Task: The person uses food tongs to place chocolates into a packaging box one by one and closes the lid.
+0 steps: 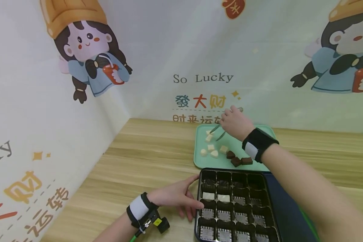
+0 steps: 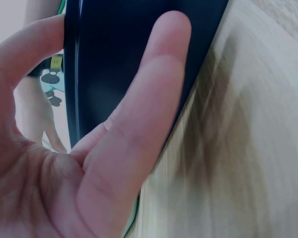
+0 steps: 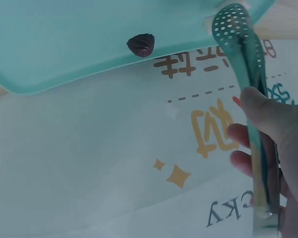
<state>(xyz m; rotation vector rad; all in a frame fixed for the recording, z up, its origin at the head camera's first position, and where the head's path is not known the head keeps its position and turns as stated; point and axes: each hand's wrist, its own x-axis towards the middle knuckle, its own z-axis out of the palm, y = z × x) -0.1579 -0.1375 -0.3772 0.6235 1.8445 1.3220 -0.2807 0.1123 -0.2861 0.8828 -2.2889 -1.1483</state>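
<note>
My right hand (image 1: 236, 123) grips metal tongs (image 3: 245, 64) with perforated ends. The tongs reach down over the far left of a mint-green tray (image 1: 197, 148), near white chocolate pieces (image 1: 209, 138). Dark chocolates (image 1: 236, 162) lie near that tray's front edge. Closer in stands a black compartment tray (image 1: 274, 215). White pieces (image 1: 223, 198) fill two cells in its second row; dark shapes sit in the back row, hard to make out. My left hand (image 1: 176, 195) rests against its left side, fingers fairly straight, one tip at the rim. The left wrist view shows a finger (image 2: 139, 119) along the wall.
A dark blue surface (image 1: 285, 208) lies under and right of the black tray. Wooden tabletop (image 1: 133, 168) extends to the left. A printed cloth backdrop (image 1: 157, 60) rises behind the table and along the left.
</note>
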